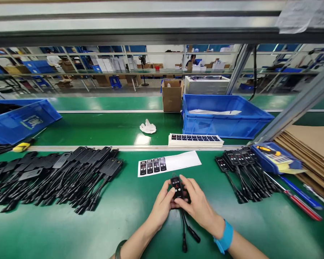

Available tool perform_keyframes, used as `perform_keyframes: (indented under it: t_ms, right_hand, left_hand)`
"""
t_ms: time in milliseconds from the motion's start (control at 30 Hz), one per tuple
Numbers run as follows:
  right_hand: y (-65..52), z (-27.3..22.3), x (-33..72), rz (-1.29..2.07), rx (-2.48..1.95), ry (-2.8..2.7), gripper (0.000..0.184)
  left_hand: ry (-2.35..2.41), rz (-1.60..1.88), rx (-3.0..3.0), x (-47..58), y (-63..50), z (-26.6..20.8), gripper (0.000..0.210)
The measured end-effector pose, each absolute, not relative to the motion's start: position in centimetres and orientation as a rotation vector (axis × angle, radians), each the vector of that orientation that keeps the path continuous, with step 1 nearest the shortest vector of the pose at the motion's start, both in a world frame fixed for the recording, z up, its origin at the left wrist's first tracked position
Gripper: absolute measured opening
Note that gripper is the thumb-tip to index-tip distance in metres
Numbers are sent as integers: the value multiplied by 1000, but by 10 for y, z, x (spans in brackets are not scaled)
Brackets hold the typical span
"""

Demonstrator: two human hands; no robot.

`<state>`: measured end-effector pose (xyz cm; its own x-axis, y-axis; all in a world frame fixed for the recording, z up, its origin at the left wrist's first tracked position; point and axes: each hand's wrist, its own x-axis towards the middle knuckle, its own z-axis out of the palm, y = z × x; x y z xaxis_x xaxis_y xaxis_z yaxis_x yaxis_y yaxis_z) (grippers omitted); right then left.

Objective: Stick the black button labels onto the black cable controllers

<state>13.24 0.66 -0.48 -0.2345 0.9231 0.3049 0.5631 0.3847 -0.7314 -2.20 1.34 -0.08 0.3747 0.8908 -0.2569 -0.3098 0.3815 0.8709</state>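
A small black controller box (178, 187) with a printed front label and two short cables is held over the green bench. My left hand (164, 201) grips its left side, thumb on the face. Around its right edge and lower end curl the fingers of my right hand (196, 199). The cables (184, 230) hang toward me and end in round connectors. Just beyond lies a white label sheet (179, 162) with several black labels at its left end. To the left sits a pile of similar controllers (97, 162); at right is a smaller group of labelled ones (239, 158).
A stack of label sheets (196, 141) lies before a blue bin (226, 124). Another blue bin (21, 118) stands at left, and a white glove (148, 127) rests behind the rail. Right side: a small blue tray (272, 167), a red-handled tool (304, 205), cardboard sheets (313, 144).
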Motion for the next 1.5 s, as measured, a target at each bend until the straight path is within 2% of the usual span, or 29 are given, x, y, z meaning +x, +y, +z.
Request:
perform_keyframes:
  t_ms: [133, 200, 300, 433, 633, 833, 933, 1033, 1167, 1200, 1333, 1500]
  right_hand:
    - [14, 11, 146, 496, -1354, -1956, 41]
    - [16, 20, 150, 530, -1404, -1987, 39]
    - [11, 25, 145, 551, -1399, -2091, 43]
    - [9, 17, 141, 327, -1451, -2167, 51]
    - [50, 23, 201, -409, -2020, -2135, 36]
    - [64, 27, 250, -616, -2195, -2085, 21]
    - [66, 19, 252, -717, -2159, -2098, 23]
    - [81, 11, 232, -551, -1960, -2175, 31]
    - [110, 6, 168, 188, -1523, -2225, 32]
    - [118, 4, 149, 276, -1458, -2222, 32]
    - [144, -8, 97, 360, -1375, -2190, 32]
    - [151, -20, 90, 409, -1314, -2114, 26]
  left_hand:
    - [740, 877, 808, -25, 15, -1, 64]
    - [704, 882, 816, -24, 15, -2, 65]
    - [637, 898, 824, -22, 14, -5, 61]
    - [569, 860, 964, -26, 13, -6, 67]
    - [1002, 811, 1711, -41, 12, 3, 52]
    - [1257, 576, 2261, -45, 14, 7, 44]
    - [1496, 462, 2379, -48, 19, 6, 43]
    - [1826, 418, 2365, -54, 29, 2, 49]
    - [2098, 321, 2262, -64, 42, -6, 57]
    - [2118, 309, 2249, -66, 44, -8, 56]
    - [2139, 306, 2241, -70, 47, -13, 52]
    - [2185, 277, 2208, -69, 51, -12, 45]
